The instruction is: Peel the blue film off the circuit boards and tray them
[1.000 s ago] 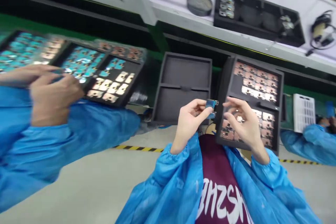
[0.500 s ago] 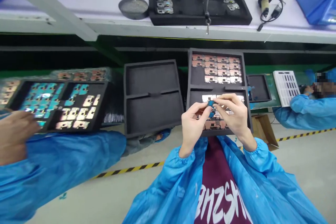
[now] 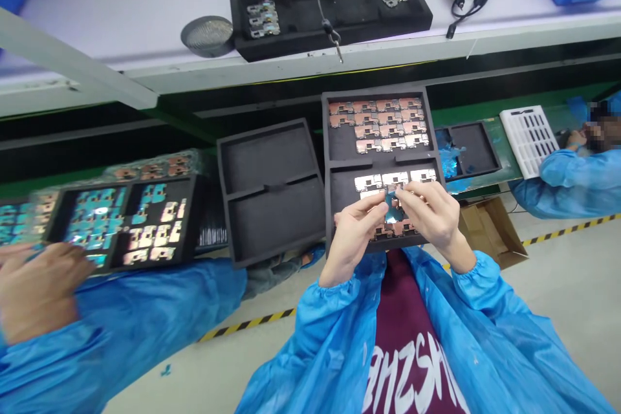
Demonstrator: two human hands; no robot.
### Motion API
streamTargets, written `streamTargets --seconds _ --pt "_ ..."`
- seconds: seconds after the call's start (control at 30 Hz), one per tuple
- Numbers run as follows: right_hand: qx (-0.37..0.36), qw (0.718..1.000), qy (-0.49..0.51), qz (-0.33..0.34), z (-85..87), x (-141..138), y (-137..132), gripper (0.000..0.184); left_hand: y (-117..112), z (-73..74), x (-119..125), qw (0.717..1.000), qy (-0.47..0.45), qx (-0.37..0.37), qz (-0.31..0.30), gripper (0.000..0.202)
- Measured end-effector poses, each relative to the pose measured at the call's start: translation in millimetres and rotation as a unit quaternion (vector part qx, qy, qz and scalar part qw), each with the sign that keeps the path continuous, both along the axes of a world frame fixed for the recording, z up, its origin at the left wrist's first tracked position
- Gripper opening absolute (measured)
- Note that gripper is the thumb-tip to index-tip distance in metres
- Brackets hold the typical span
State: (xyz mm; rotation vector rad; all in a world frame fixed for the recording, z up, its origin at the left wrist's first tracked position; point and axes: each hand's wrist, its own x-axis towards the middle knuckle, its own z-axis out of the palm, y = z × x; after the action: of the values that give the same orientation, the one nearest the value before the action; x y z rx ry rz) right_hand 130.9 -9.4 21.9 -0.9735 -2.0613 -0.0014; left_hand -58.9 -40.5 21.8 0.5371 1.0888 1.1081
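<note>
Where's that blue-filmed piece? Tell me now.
In the head view, the blue-filmed piece is pinched between the left hand and right hand, just over the lower compartment of the black foam tray holding copper-coloured plates.

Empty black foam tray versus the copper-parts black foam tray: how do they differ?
The empty black foam tray holds nothing; the copper-parts black foam tray carries rows of copper-toned metal plates. The left hand and right hand hold a small blue part over the copper-parts tray, not the empty one. Both trays have two foam-divided compartments.
</note>
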Motion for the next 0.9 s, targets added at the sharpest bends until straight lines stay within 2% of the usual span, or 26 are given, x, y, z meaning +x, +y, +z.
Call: streamTargets --seconds 0.13,0.27,0.43,0.6,0.9 --pt "0.103 0.990 -0.051 0.081 4.8 15 -2 0.018 4 8.1 -1 0.994 -0.094 -0.059 -0.009 0.047" --pt "0.139 0.980 -0.068 0.125 10.1 23 -7 0.016 11 15.9 -6 0.993 -0.086 -0.075 0.006 0.040" --pt "0.126 0.984 0.014 0.125 -0.1 27 -11 0.020 26 23.7 -16 0.997 -0.023 -0.048 0.047 0.045" --pt "0.079 0.991 0.056 0.092 -8.8 25 -7 0.027 37 32.0 -14 0.999 0.034 -0.025 0.001 0.044" --pt "0.059 0.992 0.071 0.082 -1.7 21 5 0.029 38 25.3 -2 0.998 0.065 0.001 -0.011 0.043"
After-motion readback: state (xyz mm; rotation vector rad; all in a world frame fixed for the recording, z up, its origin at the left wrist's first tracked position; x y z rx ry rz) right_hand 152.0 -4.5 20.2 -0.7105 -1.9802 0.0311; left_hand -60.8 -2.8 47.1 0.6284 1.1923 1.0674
